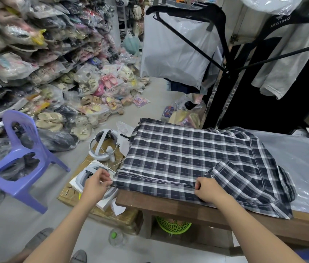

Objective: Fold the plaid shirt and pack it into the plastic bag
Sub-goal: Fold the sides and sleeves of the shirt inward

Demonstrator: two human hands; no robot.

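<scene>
While the plaid shirt (178, 158) lay spread on the wooden tabletop (169, 205), my left hand (95, 184) pinched its near-left hem corner and my right hand (209, 190) gripped the hem farther along, fingers closed.

Both bare forearms reach forward; the left hand (97, 184) pinches with fingertips, the right hand (209, 190) is curled closed, knuckles up.
</scene>
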